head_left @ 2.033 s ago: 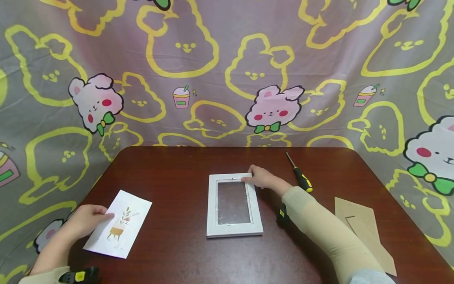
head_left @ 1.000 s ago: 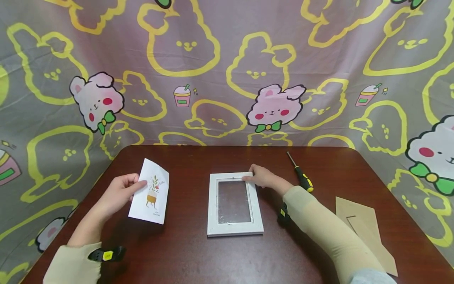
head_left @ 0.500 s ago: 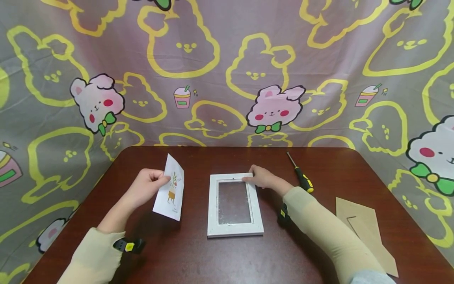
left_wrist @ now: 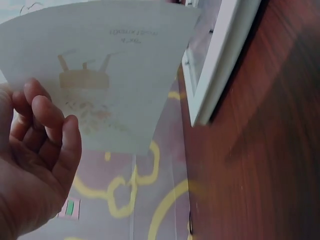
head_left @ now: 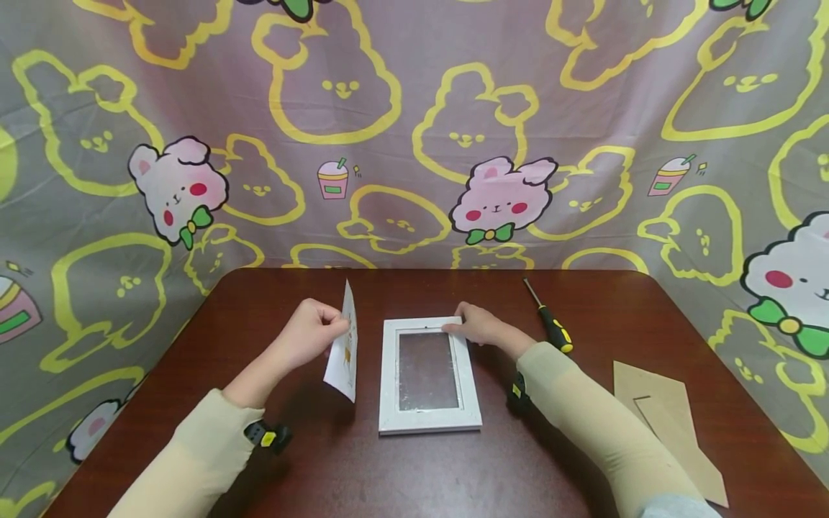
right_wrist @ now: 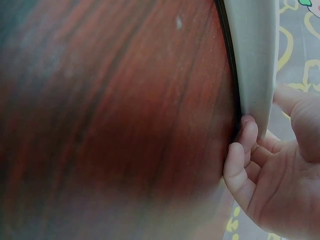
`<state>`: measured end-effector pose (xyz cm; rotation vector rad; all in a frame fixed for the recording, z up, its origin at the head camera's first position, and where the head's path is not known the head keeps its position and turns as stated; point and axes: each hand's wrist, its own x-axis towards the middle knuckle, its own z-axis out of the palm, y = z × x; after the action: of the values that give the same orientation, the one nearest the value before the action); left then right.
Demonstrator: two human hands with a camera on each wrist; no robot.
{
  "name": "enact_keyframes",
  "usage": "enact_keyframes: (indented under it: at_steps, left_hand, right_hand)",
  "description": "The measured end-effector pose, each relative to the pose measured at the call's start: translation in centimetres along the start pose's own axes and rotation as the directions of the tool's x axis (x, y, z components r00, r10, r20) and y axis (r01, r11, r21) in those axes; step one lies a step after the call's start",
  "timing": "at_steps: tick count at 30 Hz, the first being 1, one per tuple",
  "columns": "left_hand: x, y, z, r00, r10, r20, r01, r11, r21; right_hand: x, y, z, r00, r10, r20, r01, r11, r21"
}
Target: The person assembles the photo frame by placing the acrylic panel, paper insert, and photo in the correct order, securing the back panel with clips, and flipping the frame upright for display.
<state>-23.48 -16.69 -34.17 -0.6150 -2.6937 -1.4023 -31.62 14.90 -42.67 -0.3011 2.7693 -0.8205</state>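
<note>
Pinched by its left edge in my left hand [head_left: 312,332], a white picture card [head_left: 343,352] stands nearly edge-on above the table, just left of the frame. Its printed plant stand shows faintly through the back in the left wrist view, where the fingers curl behind the card [left_wrist: 135,85]. A white picture frame [head_left: 388,378] with a clear pane lies flat mid-table. My right hand [head_left: 476,324] grips its far right corner, thumb on top; the right wrist view shows the fingers [right_wrist: 239,170] against the side of the frame [right_wrist: 255,60].
A screwdriver [head_left: 550,320] with a black and yellow handle lies behind the right arm. Farther right, a brown backing board [head_left: 654,388] with a stand leg rests partly behind the right sleeve. A patterned curtain [head_left: 401,144] hangs along the table's far edge.
My left hand has lifted the picture card from the left and carried it right, close to the frame, turning it edge-on. The right hand and the frame have stayed in place.
</note>
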Motion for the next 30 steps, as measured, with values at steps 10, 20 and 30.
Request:
enact_keyframes:
  at_steps: [10, 20, 30]
  left_hand:
    - [1.6, 1.8, 2.7, 0.999, 0.022, 0.032, -0.021, 0.999, -0.030]
    - [3.0, 3.3, 5.6, 0.995, -0.006, 0.097, 0.007, 1.000, -0.015]
    - [3.6, 3.1, 7.7, 0.992, -0.022, 0.123, 0.019, 1.000, 0.025]
  right_hand:
    - [0.0, 0.0, 0.1, 1.000, 0.000, -0.004, 0.000, 1.000, 0.003]
    - [0.0, 0.1, 0.1, 1.000, -0.006, -0.003, 0.006, 1.000, 0.002]
    - [-0.1, -0.1, 0.0, 0.999, -0.033, -0.007, 0.033, 0.999, 0.006]
